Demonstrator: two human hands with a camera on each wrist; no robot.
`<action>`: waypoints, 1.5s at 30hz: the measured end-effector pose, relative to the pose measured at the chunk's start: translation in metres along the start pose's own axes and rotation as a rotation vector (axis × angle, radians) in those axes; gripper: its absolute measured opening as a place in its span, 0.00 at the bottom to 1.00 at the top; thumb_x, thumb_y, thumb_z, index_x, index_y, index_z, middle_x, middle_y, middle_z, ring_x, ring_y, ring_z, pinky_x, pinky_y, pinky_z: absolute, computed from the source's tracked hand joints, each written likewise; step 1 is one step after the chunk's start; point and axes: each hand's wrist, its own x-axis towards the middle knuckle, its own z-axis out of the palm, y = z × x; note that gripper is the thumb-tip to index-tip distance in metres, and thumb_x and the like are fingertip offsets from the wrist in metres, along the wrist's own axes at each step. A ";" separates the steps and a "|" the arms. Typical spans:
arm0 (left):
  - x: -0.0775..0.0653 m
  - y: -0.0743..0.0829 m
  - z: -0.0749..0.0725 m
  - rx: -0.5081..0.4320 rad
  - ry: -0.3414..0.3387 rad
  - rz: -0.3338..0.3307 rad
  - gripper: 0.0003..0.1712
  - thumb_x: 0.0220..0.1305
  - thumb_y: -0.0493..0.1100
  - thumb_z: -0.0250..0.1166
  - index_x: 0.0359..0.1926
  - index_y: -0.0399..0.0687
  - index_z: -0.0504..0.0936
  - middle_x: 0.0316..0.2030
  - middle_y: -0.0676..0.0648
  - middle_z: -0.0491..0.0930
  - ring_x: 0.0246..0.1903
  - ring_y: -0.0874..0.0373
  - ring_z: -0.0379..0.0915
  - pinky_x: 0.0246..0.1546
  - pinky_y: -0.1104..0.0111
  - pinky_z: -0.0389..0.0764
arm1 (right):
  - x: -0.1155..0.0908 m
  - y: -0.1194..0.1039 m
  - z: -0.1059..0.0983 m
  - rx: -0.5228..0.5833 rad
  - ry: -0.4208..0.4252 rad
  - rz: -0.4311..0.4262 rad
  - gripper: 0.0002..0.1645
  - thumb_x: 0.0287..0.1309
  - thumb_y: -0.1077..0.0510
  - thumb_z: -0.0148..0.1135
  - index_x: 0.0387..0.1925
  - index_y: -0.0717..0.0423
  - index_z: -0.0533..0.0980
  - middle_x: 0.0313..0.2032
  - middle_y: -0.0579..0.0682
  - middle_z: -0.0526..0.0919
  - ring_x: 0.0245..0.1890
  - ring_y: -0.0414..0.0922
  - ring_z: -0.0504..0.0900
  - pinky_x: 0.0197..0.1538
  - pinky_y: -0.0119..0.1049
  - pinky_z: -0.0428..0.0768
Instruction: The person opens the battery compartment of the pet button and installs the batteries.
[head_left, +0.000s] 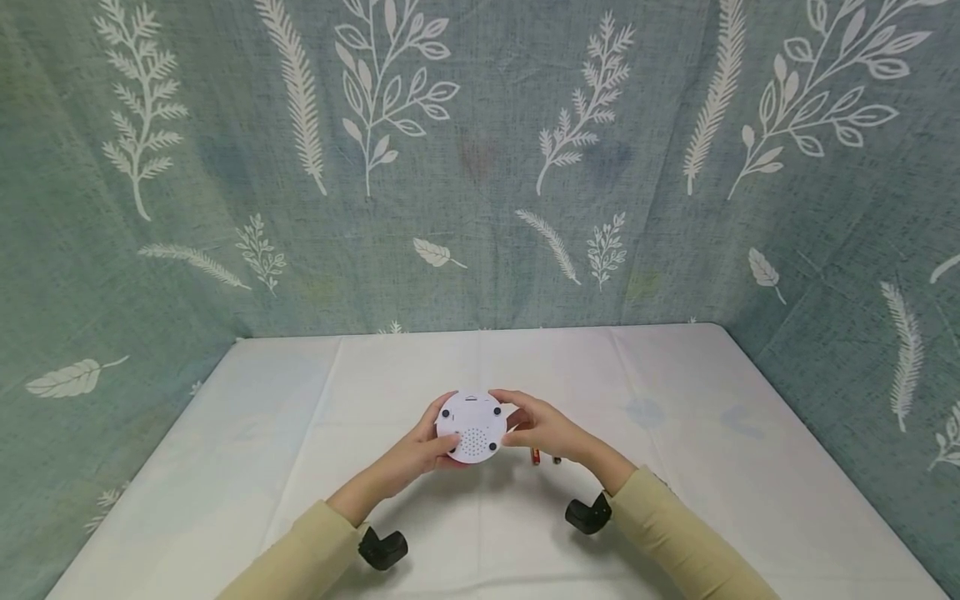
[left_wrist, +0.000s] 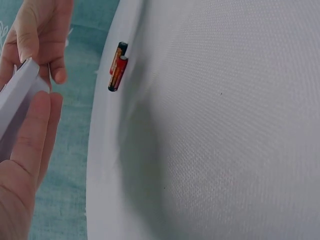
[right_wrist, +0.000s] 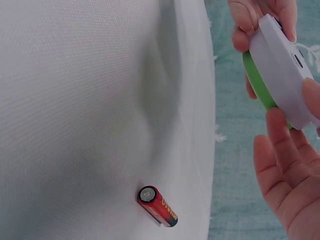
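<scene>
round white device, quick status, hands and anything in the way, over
Left hand grips round white device. Right hand holds opposite edge. Both raised above white table. Two batteries lying there, apart from device.

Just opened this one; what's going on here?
A person holds a round white device with both hands, raised above a white table, its side with small holes facing up. The left hand grips one edge; the right hand holds the opposite edge. Two batteries lie together on the table.
</scene>
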 end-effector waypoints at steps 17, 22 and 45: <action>-0.001 0.001 0.006 0.014 0.064 0.030 0.40 0.66 0.41 0.54 0.70 0.58 0.39 0.65 0.39 0.48 0.52 0.52 0.67 0.51 0.55 0.75 | 0.005 -0.014 0.015 -0.059 0.274 0.018 0.24 0.59 0.55 0.58 0.57 0.54 0.68 0.54 0.53 0.72 0.50 0.49 0.75 0.48 0.40 0.78; 0.000 0.002 0.008 0.015 0.061 0.032 0.40 0.66 0.42 0.54 0.70 0.59 0.39 0.64 0.39 0.50 0.53 0.51 0.67 0.50 0.55 0.76 | 0.010 -0.024 0.024 -0.173 0.441 -0.108 0.16 0.57 0.61 0.59 0.48 0.59 0.73 0.48 0.54 0.77 0.45 0.50 0.78 0.44 0.37 0.80; 0.005 0.004 0.013 0.098 0.080 0.043 0.39 0.67 0.40 0.53 0.70 0.57 0.39 0.62 0.37 0.54 0.54 0.49 0.66 0.51 0.58 0.76 | 0.021 -0.027 0.037 -0.427 0.575 -0.198 0.02 0.57 0.63 0.59 0.33 0.58 0.76 0.40 0.51 0.79 0.38 0.43 0.79 0.35 0.31 0.80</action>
